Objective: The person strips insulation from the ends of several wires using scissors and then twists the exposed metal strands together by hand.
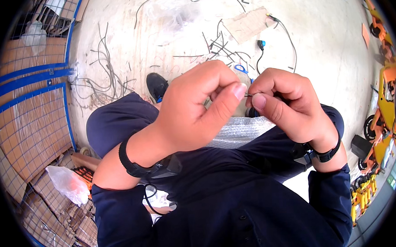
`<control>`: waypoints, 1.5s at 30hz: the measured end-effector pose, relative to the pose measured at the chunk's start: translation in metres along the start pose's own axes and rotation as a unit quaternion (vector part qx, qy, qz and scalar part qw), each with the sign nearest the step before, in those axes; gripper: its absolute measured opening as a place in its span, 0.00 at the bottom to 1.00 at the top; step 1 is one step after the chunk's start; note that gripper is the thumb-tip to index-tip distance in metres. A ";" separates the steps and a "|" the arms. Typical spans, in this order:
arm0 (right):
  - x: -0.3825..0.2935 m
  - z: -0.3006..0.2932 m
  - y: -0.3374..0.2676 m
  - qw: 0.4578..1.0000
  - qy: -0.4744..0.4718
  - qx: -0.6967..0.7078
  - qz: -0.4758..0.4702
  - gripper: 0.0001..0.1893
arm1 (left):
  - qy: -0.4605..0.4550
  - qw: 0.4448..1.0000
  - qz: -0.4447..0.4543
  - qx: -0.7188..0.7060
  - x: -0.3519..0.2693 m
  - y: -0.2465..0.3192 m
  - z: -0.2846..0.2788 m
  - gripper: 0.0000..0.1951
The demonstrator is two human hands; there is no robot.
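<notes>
Near the middle of the view my left hand [194,107] and my right hand [288,103] almost meet at the fingertips. A short stretch of thin dark wire [248,95] shows in the gap between them. Each hand pinches it between thumb and index finger; the rest of the wire is hidden by the fingers. Below the hands, silver bubble wrap [243,128] shows between my knees. Beyond them on the floor lies a blue-handled tool [240,68], probably scissors, partly hidden. A black cable with a blue-ended connector [261,45] lies just past my right hand.
Cut black cable pieces [223,48] lie scattered ahead, beside a cardboard sheet [246,24]. Longer grey cables [107,66] sprawl at left, near my shoe [156,86]. A blue-framed wire cage [31,111] holds cardboard along the left. Yellow and orange wheeled machines [384,92] line the right.
</notes>
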State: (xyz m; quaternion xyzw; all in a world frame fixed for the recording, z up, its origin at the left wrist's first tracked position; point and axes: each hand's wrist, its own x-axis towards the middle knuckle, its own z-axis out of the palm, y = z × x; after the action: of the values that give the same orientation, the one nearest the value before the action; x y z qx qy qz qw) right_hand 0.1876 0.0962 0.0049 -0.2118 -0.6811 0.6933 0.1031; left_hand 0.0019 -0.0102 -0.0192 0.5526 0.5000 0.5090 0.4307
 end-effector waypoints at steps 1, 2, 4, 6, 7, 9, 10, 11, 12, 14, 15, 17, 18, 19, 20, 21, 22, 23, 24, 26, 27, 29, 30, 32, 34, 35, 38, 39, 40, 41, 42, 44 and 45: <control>0.000 0.000 0.000 0.999 0.006 0.037 0.015 0.03 | 0.003 0.998 -0.047 -0.048 -0.001 0.000 0.000 0.05; 0.000 0.001 -0.001 0.997 0.011 0.074 0.031 0.04 | 0.009 0.997 -0.049 -0.058 0.000 0.000 0.000 0.05; 0.000 0.001 -0.001 0.989 0.017 0.132 0.056 0.06 | 0.022 0.995 -0.055 -0.075 0.000 -0.001 -0.001 0.06; 0.001 0.000 0.000 0.981 0.018 0.176 0.076 0.08 | 0.051 0.998 -0.002 -0.043 0.001 0.001 0.003 0.05; 0.002 -0.001 0.001 0.976 0.011 0.203 0.079 0.08 | 0.065 0.997 0.024 -0.027 0.001 0.002 0.005 0.05; 0.002 -0.002 0.002 0.963 -0.004 0.257 0.084 0.10 | 0.031 0.997 -0.024 -0.072 0.000 0.006 0.009 0.07; 0.002 -0.003 0.002 0.962 -0.005 0.261 0.087 0.10 | 0.013 0.994 -0.048 -0.094 0.000 0.007 0.010 0.08; 0.002 -0.004 0.003 0.960 -0.006 0.264 0.090 0.10 | 0.007 0.995 -0.048 -0.085 0.001 0.007 0.009 0.09; 0.002 -0.005 0.003 0.959 -0.008 0.267 0.093 0.11 | 0.002 0.996 -0.047 -0.074 0.001 0.007 0.007 0.10; 0.003 -0.006 0.003 0.955 -0.020 0.285 0.085 0.10 | -0.005 0.996 -0.051 -0.071 0.001 0.007 0.003 0.10; 0.003 -0.006 0.002 0.952 -0.026 0.294 0.082 0.10 | -0.007 0.995 -0.055 -0.078 0.002 0.007 0.001 0.09; 0.002 -0.007 0.002 0.950 -0.027 0.299 0.079 0.10 | -0.012 0.992 -0.083 -0.098 0.003 0.007 -0.002 0.08; 0.002 -0.008 0.003 0.949 -0.030 0.303 0.077 0.10 | -0.014 0.988 -0.108 -0.109 0.004 0.009 -0.004 0.07; 0.002 -0.009 0.000 0.947 -0.017 0.311 0.079 0.10 | -0.017 0.984 -0.133 -0.121 0.005 0.011 -0.005 0.07; 0.001 -0.011 -0.005 0.944 -0.004 0.319 0.080 0.09 | -0.005 0.980 -0.158 -0.118 0.006 0.011 -0.007 0.07; 0.000 -0.016 -0.006 0.939 0.006 0.335 0.073 0.10 | 0.005 0.976 -0.183 -0.115 0.010 0.010 -0.010 0.07; -0.001 -0.020 -0.006 0.933 0.016 0.353 0.065 0.10 | 0.016 0.972 -0.207 -0.112 0.013 0.009 -0.012 0.07; -0.001 -0.025 -0.005 0.930 0.014 0.366 0.006 0.10 | 0.025 0.975 -0.199 -0.092 0.014 0.004 -0.015 0.08; -0.001 -0.038 -0.003 0.929 -0.013 0.367 -0.044 0.11 | 0.035 0.979 -0.189 -0.072 0.014 -0.001 -0.018 0.08; -0.003 -0.063 -0.005 0.921 -0.042 0.369 -0.118 0.10 | 0.062 0.982 -0.169 -0.059 0.014 -0.004 -0.022 0.07; -0.006 -0.075 -0.012 0.916 -0.041 0.372 -0.142 0.10 | 0.073 0.981 -0.178 -0.037 0.014 -0.006 -0.024 0.07; -0.022 -0.100 -0.027 0.919 0.008 0.360 -0.162 0.07 | 0.087 0.978 -0.190 0.001 0.015 -0.008 -0.028 0.07; -0.016 -0.112 -0.024 0.906 -0.064 0.373 -0.192 0.07 | 0.096 0.973 -0.207 0.018 0.013 -0.010 -0.031 0.07; -0.018 -0.118 -0.016 0.912 -0.029 0.367 -0.181 0.07 | 0.112 0.963 -0.241 0.050 0.008 -0.015 -0.036 0.07; -0.026 -0.108 -0.020 0.923 0.031 0.353 -0.150 0.07 | 0.123 0.963 -0.208 0.118 0.010 -0.024 -0.035 0.07; -0.020 -0.096 -0.012 0.922 0.043 0.361 -0.135 0.08 | 0.137 0.958 -0.196 0.159 0.007 -0.026 -0.034 0.07; -0.009 -0.059 0.002 0.953 0.049 0.291 -0.063 0.07 | 0.226 0.922 -0.015 0.315 0.016 -0.021 -0.018 0.07; -0.008 -0.044 -0.001 0.957 0.074 0.281 -0.017 0.07 | 0.188 0.942 -0.011 0.277 0.015 -0.015 -0.016 0.08; -0.005 -0.031 -0.006 0.977 0.086 0.195 0.011 0.07 | 0.149 0.960 -0.009 0.238 0.014 -0.007 -0.015 0.09; -0.003 -0.026 -0.010 0.982 0.054 0.171 0.051 0.07 | 0.109 0.974 -0.007 0.199 0.012 0.001 -0.013 0.09; -0.001 -0.018 -0.009 0.988 0.047 0.145 0.024 0.06 | 0.087 0.980 0.033 0.178 0.012 0.007 -0.007 0.11; 0.002 -0.006 -0.003 0.993 0.037 0.110 -0.016 0.05 | 0.042 0.974 0.125 0.187 0.015 0.008 -0.002 0.12; 0.003 -0.003 0.000 0.994 0.033 0.100 -0.027 0.05 | 0.019 0.967 0.170 0.189 0.016 0.008 0.001 0.12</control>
State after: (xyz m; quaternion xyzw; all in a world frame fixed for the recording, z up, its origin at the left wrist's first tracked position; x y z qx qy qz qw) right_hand 0.1868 0.1003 0.0046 -0.2052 -0.6099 0.7475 0.1650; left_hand 0.0034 0.0041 -0.0091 0.6908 0.4945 0.4814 0.2158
